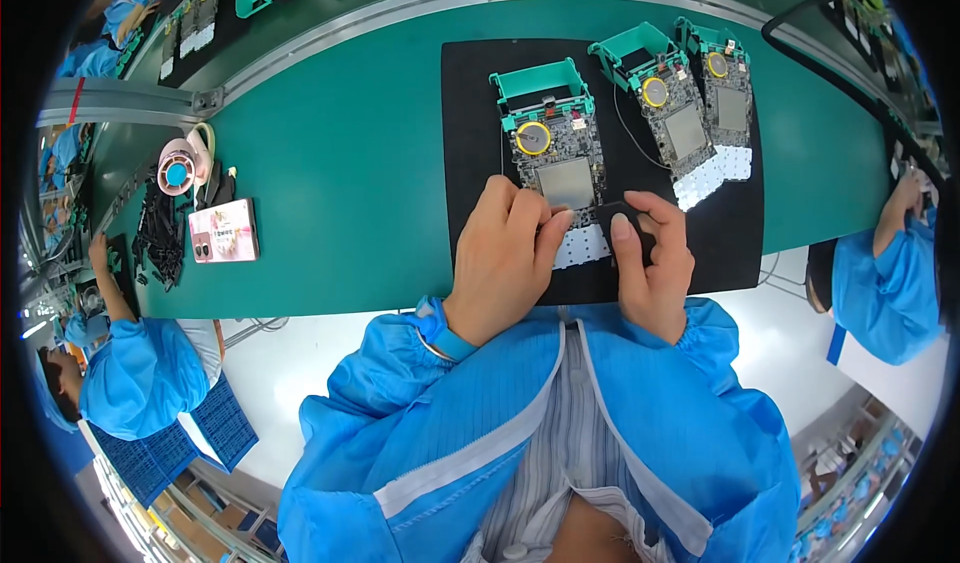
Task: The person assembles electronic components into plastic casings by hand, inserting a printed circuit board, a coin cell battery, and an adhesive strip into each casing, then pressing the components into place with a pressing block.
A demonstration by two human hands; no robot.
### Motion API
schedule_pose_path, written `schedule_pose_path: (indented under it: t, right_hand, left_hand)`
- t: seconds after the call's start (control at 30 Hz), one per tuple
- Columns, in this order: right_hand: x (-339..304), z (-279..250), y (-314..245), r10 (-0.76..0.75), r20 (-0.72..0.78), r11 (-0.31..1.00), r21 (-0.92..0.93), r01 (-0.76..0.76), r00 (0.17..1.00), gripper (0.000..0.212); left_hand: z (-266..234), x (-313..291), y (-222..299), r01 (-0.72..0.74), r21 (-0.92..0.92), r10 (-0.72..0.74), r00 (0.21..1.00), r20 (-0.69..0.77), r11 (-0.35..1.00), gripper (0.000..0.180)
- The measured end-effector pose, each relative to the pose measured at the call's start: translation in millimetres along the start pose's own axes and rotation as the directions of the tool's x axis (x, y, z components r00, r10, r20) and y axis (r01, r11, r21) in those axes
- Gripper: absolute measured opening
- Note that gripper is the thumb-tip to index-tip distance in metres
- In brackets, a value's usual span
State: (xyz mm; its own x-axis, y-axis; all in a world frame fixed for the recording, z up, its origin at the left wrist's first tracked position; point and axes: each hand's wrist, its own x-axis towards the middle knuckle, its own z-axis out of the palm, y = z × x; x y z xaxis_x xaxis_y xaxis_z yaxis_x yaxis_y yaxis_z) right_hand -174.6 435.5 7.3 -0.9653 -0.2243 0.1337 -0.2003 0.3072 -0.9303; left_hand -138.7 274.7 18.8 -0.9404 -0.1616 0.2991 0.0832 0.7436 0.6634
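Observation:
In front of me a circuit board (565, 183) lies on a black mat, with a green plastic frame (541, 83) at its far end. It carries a yellow-rimmed round cell, a silver shield plate and a white perforated strip at the near end. My left hand (508, 248) is closed at the board's near left edge, thumb and fingers pinched over it; its fingertips are partly hidden. Just right of the board's near end, my right hand (655, 268) holds a small dark block (622, 225) between thumb and fingers. Its exact kind is unclear.
Two similar boards (686, 131) (732, 108) lie at the mat's (470, 113) right side. On the green table at left are a phone (224, 231), a small pink fan (177, 173) and a pile of black parts (160, 233). Co-workers in blue sit on both sides.

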Motion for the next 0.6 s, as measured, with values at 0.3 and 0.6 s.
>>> schedule_pose_path:
  t: [0.3,0.6]
  right_hand:
    - [0,6,2,-0.143,0.065,0.988,-0.049,0.146,0.988,0.022]
    - [1,17,7,-0.277,-0.017,0.956,-0.101,0.274,0.961,0.019]
  left_hand:
    - [3,-1,2,0.019,-0.049,-0.019,1.0,-0.004,0.999,0.019]
    - [3,-2,-4,-0.015,-0.015,0.015,1.0,-0.024,1.0,0.018]
